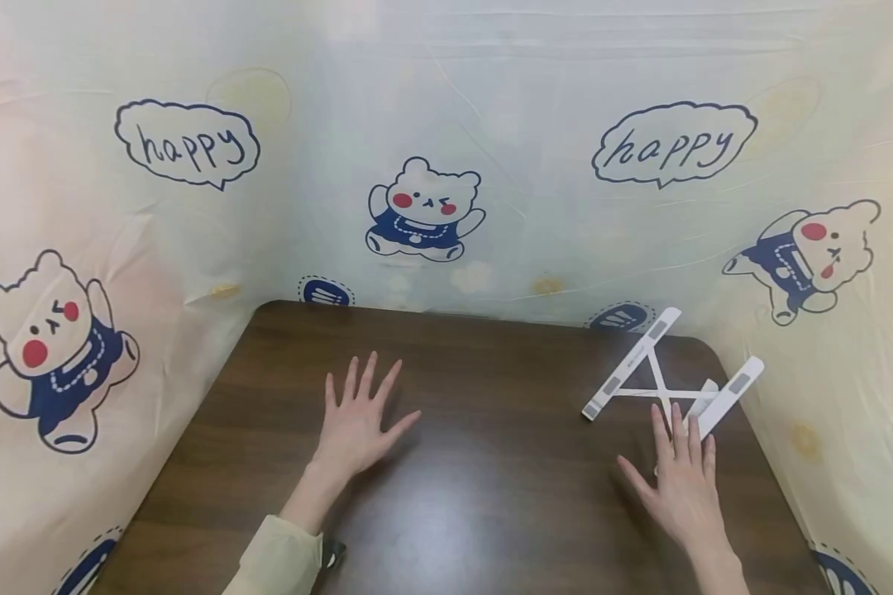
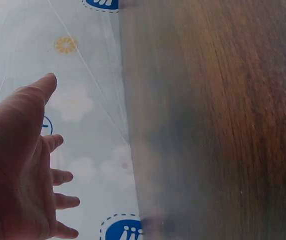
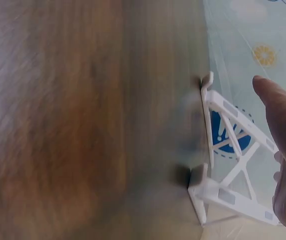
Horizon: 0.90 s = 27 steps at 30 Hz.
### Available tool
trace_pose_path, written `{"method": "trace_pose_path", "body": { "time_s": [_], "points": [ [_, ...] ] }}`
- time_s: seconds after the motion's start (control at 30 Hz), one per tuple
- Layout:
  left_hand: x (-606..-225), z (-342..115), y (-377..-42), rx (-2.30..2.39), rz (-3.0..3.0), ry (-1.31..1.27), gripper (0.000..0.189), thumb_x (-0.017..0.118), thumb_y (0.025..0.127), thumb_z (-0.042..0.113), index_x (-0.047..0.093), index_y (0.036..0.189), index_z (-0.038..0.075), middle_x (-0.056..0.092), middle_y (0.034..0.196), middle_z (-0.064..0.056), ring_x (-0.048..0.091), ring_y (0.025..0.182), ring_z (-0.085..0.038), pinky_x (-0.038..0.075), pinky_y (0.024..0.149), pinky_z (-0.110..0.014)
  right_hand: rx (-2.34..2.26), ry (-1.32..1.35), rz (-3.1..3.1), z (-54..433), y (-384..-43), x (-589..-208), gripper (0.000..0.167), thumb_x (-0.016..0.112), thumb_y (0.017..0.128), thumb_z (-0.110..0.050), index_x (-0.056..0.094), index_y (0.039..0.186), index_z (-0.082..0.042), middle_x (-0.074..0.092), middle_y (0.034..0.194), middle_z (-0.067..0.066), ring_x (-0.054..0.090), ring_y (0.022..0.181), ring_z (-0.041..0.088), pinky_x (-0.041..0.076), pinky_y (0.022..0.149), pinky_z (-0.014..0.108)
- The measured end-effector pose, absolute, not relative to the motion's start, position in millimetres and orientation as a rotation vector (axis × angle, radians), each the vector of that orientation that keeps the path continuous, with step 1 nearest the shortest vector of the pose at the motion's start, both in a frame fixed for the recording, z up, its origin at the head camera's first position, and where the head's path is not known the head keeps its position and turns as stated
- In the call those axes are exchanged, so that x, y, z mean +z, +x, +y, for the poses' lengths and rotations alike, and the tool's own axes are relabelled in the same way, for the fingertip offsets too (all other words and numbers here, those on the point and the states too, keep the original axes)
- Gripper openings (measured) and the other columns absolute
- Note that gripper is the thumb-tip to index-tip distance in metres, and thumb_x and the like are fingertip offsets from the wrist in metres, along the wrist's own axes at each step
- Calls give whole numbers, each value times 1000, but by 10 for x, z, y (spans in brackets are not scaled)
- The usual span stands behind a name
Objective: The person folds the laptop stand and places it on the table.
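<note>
1. Fingers [image 1: 365,376] of my left hand [image 1: 357,426] are straight and fanned apart, holding nothing; the hand sits over the bare middle of the table [image 1: 491,496].
2. From the left wrist, the same fingers [image 2: 62,176] show spread against the printed sheet [image 2: 82,75], with the table's wood grain [image 2: 223,120] beside them.
3. My right hand [image 1: 680,483] has its fingers [image 1: 677,430] straight and close together, thumb out to the side, gripping nothing.
4. Those fingertips reach the near end of the white stand [image 1: 666,372]; whether they touch it or just lie over it I cannot tell.
5. That stand is a folding frame of two long bars joined by crossed struts, with grey pads on the bars. It sits at the table's far right corner, close to the sheet.
6. In the right wrist view the stand [image 3: 233,165] is at the table's edge [image 3: 183,120], my hand [image 3: 285,165] just beside it and loosely open.
7. Round the table hangs the pale sheet [image 1: 491,124], printed with bears [image 1: 422,211] and "happy" bubbles [image 1: 186,145].
8. A pale sleeve [image 1: 279,562] covers my left forearm.
</note>
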<state>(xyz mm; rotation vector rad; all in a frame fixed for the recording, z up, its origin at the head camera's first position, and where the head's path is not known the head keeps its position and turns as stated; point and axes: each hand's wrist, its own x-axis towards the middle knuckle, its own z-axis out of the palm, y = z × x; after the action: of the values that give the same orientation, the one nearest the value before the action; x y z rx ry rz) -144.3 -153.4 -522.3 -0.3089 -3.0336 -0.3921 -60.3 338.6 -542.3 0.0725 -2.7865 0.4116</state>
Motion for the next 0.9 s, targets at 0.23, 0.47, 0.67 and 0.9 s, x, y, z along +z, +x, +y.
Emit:
{"method": "trace_pose_path", "body": {
  "time_s": [0.23, 0.47, 0.67, 0.9],
  "points": [
    [-5224, -1506, -1449, -383, -3046, -319, 96, 58, 99, 77, 23, 177, 34, 14, 187, -16, 14, 172, -49, 7, 134, -82, 422, 71, -2768, 3463, -523, -5473, 101, 74, 99, -52, 22, 176, -13, 23, 178, 32, 14, 168, 56, -5, 140, 68],
    [-5295, -1396, -1465, -343, -3031, -382, 94, 56, 99, 79, 25, 176, 35, 19, 186, -16, 19, 171, -49, 16, 133, -81, 420, 56, -2788, 3513, -527, -5487, 99, 72, 101, -52, 22, 176, -11, 24, 177, 36, 11, 169, 56, -7, 139, 69],
    [-5312, -1227, -1496, -382, -3032, -444, 92, 55, 100, 79, 27, 176, 34, 20, 185, -15, 20, 171, -49, 16, 133, -81, 430, 38, -2802, 3580, -474, -5524, 100, 73, 100, -50, 22, 176, -10, 22, 178, 35, 8, 170, 55, -7, 138, 70],
    [-5395, -953, -1592, -448, -3054, -535, 92, 52, 102, 79, 24, 177, 33, 21, 185, -14, 20, 171, -46, 17, 134, -79, 441, 16, -2793, 3716, -384, -5596, 101, 74, 100, -48, 23, 174, -3, 23, 177, 37, 8, 170, 54, -4, 138, 73]
  ]
}}
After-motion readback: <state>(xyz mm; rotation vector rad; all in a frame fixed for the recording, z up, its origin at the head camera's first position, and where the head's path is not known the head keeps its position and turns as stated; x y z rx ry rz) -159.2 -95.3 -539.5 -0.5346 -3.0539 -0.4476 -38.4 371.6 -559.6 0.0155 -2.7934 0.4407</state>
